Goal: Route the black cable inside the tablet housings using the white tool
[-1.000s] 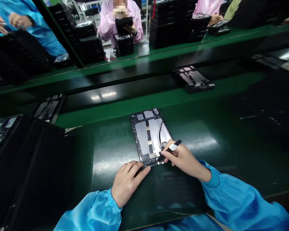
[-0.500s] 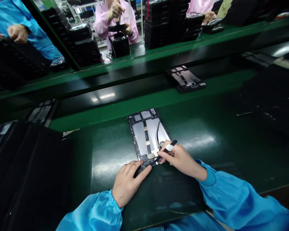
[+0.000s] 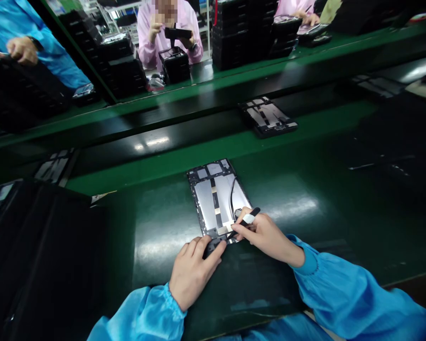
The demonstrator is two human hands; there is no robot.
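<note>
Opened tablet [image 3: 216, 199] flat on green mat, black stylus [image 3: 244, 221] tilted over its near edge

Green mat [image 3: 163, 227]; silver-black tablet [image 3: 216, 199]; black-white tool [image 3: 246, 219]; blue sleeves [image 3: 341, 293].

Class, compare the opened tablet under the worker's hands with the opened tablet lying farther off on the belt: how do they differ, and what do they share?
The near tablet lies on the dark green mat; the far tablet sits on the black belt.
The left hand touches the near tablet's bottom edge and the right hand holds a black tool to it; nobody touches the far tablet.
Both lie flat, backs open.
</note>
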